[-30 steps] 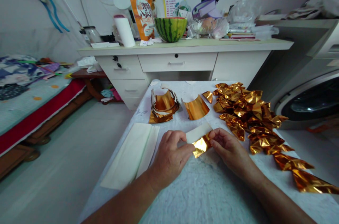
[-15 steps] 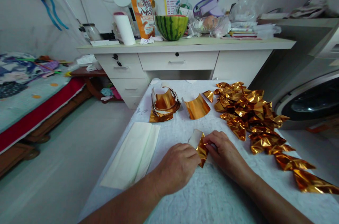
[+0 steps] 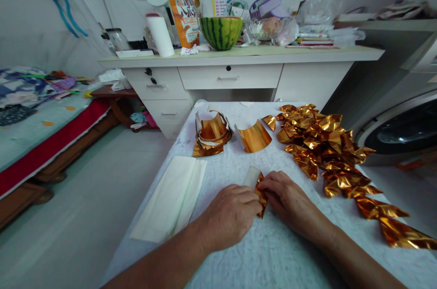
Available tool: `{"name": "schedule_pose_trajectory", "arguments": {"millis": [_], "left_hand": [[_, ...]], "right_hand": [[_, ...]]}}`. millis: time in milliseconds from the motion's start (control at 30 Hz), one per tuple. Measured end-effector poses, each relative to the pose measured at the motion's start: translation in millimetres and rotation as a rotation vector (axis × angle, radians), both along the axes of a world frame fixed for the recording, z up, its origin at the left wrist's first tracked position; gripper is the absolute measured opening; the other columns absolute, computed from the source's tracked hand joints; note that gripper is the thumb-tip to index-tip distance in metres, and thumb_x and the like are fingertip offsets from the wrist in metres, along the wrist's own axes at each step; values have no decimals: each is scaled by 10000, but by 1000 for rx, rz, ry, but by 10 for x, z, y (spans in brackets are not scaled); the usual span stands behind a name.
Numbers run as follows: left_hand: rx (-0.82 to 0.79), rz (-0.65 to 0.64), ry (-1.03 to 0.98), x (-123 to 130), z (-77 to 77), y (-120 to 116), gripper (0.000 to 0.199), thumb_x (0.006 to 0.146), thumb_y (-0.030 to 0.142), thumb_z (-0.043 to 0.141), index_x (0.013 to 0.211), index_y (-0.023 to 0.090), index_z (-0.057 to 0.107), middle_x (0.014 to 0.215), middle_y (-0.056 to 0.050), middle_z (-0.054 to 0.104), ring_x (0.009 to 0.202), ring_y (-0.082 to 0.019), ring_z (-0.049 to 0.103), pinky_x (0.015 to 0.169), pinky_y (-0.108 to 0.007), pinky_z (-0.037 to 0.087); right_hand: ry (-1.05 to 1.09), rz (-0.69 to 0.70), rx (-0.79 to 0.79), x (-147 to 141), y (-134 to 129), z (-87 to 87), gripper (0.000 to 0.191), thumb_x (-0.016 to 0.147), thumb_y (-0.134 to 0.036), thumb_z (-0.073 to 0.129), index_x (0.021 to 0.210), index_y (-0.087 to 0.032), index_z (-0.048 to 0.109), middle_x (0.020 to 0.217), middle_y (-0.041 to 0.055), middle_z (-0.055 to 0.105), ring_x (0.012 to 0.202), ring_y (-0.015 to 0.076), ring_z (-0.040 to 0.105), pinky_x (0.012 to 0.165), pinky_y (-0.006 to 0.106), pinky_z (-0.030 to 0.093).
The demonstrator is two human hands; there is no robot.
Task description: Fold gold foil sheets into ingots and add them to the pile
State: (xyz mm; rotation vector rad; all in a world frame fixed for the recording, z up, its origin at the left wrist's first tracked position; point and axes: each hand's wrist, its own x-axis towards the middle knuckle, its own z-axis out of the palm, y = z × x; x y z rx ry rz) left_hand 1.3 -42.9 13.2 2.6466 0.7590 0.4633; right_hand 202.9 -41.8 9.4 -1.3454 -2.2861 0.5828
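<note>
Gold foil sheet (image 3: 260, 191), white backing up, pinched between left hand (image 3: 229, 216) and right hand (image 3: 287, 198), both clamped on it at mid-table. Fingers cover most of the sheet. White textured tablecloth (image 3: 273, 252) bare near the front edge. Folded foil pile (image 3: 324, 152) right, foil stack (image 3: 211, 133) behind. Desk (image 3: 239, 75) beyond.

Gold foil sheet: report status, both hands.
Left hand and right hand both pinch the gold foil sheet over the white table cover. Folded gold pile to the right, apart. Nothing between.
</note>
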Motion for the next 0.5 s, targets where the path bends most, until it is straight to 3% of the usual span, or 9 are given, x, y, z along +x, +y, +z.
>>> {"name": "schedule_pose_trajectory", "arguments": {"millis": [233, 400, 500], "left_hand": [[135, 23, 3, -18, -52, -17, 267, 981, 198, 455, 745, 169, 576, 749, 5, 639, 710, -146, 591, 676, -281, 453], [96, 95, -21, -20, -65, -33, 185, 920, 192, 546, 739, 172, 572, 730, 5, 623, 719, -159, 580, 695, -299, 439], [18, 148, -110, -10, -76, -28, 127, 883, 155, 569, 758, 174, 582, 736, 1, 625, 776, -167, 581, 758, -313, 435]], "right_hand": [[-39, 84, -27, 27, -43, 81, 235, 834, -62, 531, 971, -209, 653, 973, 74, 593, 921, 219, 542, 822, 375, 458], [-76, 97, -82, 9, -117, 229, 335, 683, -26, 580, 971, -192, 617, 1016, 87, 545, 974, 249, 499, 864, 418, 443], [-90, 102, -103, -5, -149, 259, 298, 684, -72, 617, 954, -199, 610, 1022, 85, 531, 969, 256, 484, 861, 435, 434]]}}
